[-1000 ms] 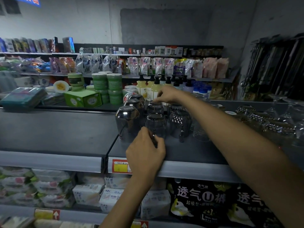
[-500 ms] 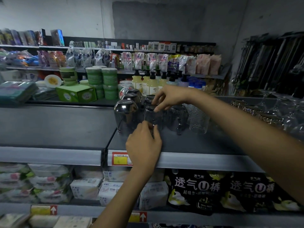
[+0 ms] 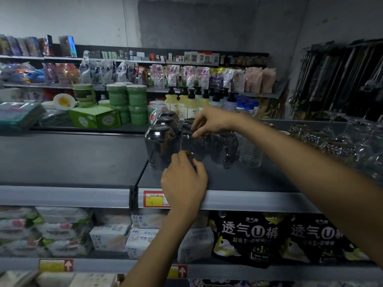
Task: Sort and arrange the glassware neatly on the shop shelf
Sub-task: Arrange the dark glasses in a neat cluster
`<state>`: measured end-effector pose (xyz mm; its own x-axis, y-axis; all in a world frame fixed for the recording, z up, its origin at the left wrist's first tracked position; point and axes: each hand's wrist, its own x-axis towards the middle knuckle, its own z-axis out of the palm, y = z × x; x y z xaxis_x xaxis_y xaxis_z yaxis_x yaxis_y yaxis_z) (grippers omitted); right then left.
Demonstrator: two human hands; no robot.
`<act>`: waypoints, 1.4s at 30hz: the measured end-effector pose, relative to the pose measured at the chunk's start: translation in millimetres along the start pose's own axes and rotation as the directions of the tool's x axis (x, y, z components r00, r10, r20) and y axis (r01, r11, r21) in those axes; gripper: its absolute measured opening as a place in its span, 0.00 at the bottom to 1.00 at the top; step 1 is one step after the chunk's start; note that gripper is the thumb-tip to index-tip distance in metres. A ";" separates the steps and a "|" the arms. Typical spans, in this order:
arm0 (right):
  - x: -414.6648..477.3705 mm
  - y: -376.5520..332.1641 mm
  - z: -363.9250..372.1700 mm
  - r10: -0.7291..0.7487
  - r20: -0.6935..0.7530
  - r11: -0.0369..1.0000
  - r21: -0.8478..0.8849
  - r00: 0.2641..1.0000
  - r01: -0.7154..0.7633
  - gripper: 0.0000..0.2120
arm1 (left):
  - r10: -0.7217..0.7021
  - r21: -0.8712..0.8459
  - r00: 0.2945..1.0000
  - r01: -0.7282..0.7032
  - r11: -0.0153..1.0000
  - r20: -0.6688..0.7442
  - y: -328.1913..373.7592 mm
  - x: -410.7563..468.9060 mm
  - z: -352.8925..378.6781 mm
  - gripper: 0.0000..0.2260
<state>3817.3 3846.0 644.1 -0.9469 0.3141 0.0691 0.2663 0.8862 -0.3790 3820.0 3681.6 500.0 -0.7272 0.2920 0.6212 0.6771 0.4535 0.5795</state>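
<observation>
Several dark smoked glasses stand upside down in rows on the dark shelf (image 3: 238,179). My left hand (image 3: 183,181) grips the base of the front dark glass (image 3: 191,145) from the near side. My right hand (image 3: 211,122) reaches in from the right and pinches the top of that same glass with fingertips and thumb. A row of dark glasses with silver bottoms (image 3: 159,141) stands just left of it. A dark handled mug (image 3: 223,148) and a clear patterned tumbler (image 3: 249,152) stand to its right.
More clear glassware and stemmed glasses (image 3: 339,141) crowd the shelf's right end. The left shelf section (image 3: 68,158) lies beyond a divider. Soap pump bottles (image 3: 190,102) and green tubs (image 3: 126,100) stand behind. Packaged goods fill the lower shelves.
My right hand has drawn back from the rear glasses and come down onto the top of the front dark glass. My left hand has stayed at that glass's base.
</observation>
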 end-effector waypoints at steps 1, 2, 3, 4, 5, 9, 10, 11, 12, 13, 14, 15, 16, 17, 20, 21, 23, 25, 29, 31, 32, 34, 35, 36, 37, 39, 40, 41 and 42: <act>0.3 1.1 -0.3 -0.001 0.000 1.000 0.005 1.000 0.001 0.15 | -0.001 0.002 1.000 0.001 1.000 0.002 -0.1 0.0 0.0 0.11; 0.3 1.8 -0.6 -0.002 0.000 1.000 0.010 1.000 0.002 0.15 | -0.001 0.003 1.000 0.001 1.000 0.003 -0.1 -0.1 -0.2 0.11; 0.3 2.5 -1.0 -0.001 -0.001 1.000 0.015 1.000 0.001 0.16 | -0.002 0.002 1.000 0.002 1.000 0.003 0.1 -0.1 -0.6 0.11; 0.1 3.0 -1.1 -0.002 -0.003 1.000 0.019 1.000 0.002 0.16 | -0.003 0.000 1.000 0.003 1.000 0.003 0.5 -0.1 -1.2 0.11; -0.2 3.3 -1.2 -0.003 -0.004 1.000 0.022 1.000 0.003 0.16 | -0.003 0.000 1.000 0.003 1.000 0.005 0.7 0.0 -1.4 0.10; -2.2 3.3 1.4 -0.004 -0.006 1.000 0.029 1.000 0.004 0.17 | -0.008 -0.010 1.000 0.008 1.000 0.003 1.5 0.2 -2.0 0.10; -3.3 2.8 1.8 -0.005 -0.006 1.000 0.025 1.000 0.005 0.17 | -0.009 -0.013 1.000 0.009 1.000 0.003 1.6 -0.1 -2.2 0.10; -4.5 2.4 0.7 -0.002 -0.009 1.000 0.019 1.000 0.002 0.17 | -0.010 -0.017 1.000 0.010 1.000 0.002 1.6 -0.4 -2.5 0.10; -6.6 2.1 -2.0 -0.001 -0.018 1.000 0.010 1.000 0.001 0.17 | -0.013 -0.022 1.000 0.013 1.000 0.002 1.6 -0.6 -2.8 0.10; -9.1 2.3 -6.3 -0.002 -0.036 1.000 -0.003 0.999 0.002 0.16 | -0.017 -0.031 1.000 0.017 0.999 0.001 1.4 -0.7 -2.8 0.09; -12.2 3.0 -11.8 -0.005 -0.065 1.000 -0.020 0.998 0.004 0.15 | -0.017 -0.042 1.000 0.017 0.999 -0.005 1.1 -0.9 -2.8 0.09; -16.0 4.6 -18.9 -0.003 -0.099 0.999 -0.035 0.995 0.000 0.15 | -0.008 -0.050 1.000 0.007 0.999 -0.019 0.5 -1.3 -2.3 0.09; -20.0 7.6 -26.3 0.009 -0.132 0.999 -0.048 0.991 -0.016 0.14 | 0.007 -0.052 0.999 -0.009 0.999 -0.039 -0.1 -2.2 -1.7 0.08; -24.3 11.1 -33.9 0.026 -0.158 0.997 -0.068 0.987 -0.037 0.13 | 0.028 -0.049 0.998 -0.031 0.998 -0.062 -0.8 -3.1 -0.9 0.08; -36.1 21.6 -48.2 0.072 -0.174 0.984 -0.148 0.982 -0.098 0.13 | 0.140 -0.015 0.985 -0.143 0.990 -0.099 -4.3 -4.9 1.1 0.08; -39.6 23.9 -49.9 0.082 -0.167 0.981 -0.162 0.983 -0.109 0.13 | 0.188 0.003 0.978 -0.189 0.982 -0.094 -5.9 -4.8 1.7 0.09; -45.8 25.7 -49.7 0.082 -0.155 0.974 -0.199 0.984 -0.112 0.12 | 0.297 0.044 0.952 -0.294 0.955 -0.076 -7.6 -4.1 2.7 0.14; -47.8 25.9 -47.5 0.069 -0.160 0.960 -0.259 0.985 -0.110 0.11 | 0.426 0.080 0.903 -0.422 0.903 -0.043 -3.9 -5.8 2.7 0.18; -42.4 23.9 -41.0 0.059 -0.165 0.939 -0.325 0.984 -0.111 0.12 | 0.555 0.062 0.825 -0.563 0.824 0.112 21.8 -6.4 5.6 0.24; -40.4 22.5 -36.8 0.049 -0.164 0.934 -0.341 0.985 -0.103 0.12 | 0.534 0.056 0.829 -0.549 0.834 0.162 34.2 -2.5 8.8 0.26; -40.2 22.5 -34.7 0.048 -0.159 0.929 -0.354 0.986 -0.103 0.12 | 0.522 0.061 0.832 -0.540 0.839 0.186 37.7 0.0 11.2 0.27; -40.5 24.7 -30.3 0.054 -0.129 0.919 -0.381 0.990 -0.100 0.12 | 0.498 0.070 0.831 -0.528 0.846 0.250 38.3 2.5 16.9 0.29; -41.5 26.1 -28.2 0.061 -0.107 0.915 -0.391 0.992 -0.099 0.11 | 0.484 0.070 0.826 -0.523 0.850 0.290 36.7 2.9 19.6 0.29; -42.5 28.5 -26.6 0.067 -0.091 0.914 -0.394 0.994 -0.098 0.11 | 0.471 0.065 0.819 -0.517 0.854 0.327 34.7 2.8 22.0 0.30; -43.7 30.8 -24.7 0.070 -0.085 0.916 -0.390 0.994 -0.097 0.11 | 0.464 0.061 0.814 -0.514 0.856 0.350 32.9 3.0 23.4 0.30; -47.0 33.9 -21.9 0.078 -0.086 0.921 -0.376 0.993 -0.105 0.12 | 0.456 0.053 0.808 -0.509 0.859 0.373 32.3 3.9 24.2 0.30; -49.0 34.1 -20.8 0.080 -0.093 0.925 -0.365 0.992 -0.109 0.12 | 0.450 0.048 0.807 -0.504 0.863 0.384 32.0 4.7 24.5 0.30; -50.2 34.0 -19.7 0.079 -0.101 0.928 -0.356 0.992 -0.110 0.13 | 0.446 0.044 0.806 -0.500 0.865 0.389 32.3 4.9 24.0 0.29; -51.7 33.3 -18.6 0.079 -0.105 0.930 -0.350 0.991 -0.112 0.14 | 0.444 0.039 0.807 -0.496 0.868 0.390 32.7 5.1 23.5 0.29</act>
<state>3878.5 3865.6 645.0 -0.8986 0.4175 0.1350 0.4164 0.9084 -0.0373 3835.8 3717.8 509.7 -0.3304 0.7650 0.5528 0.9436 0.2818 0.1740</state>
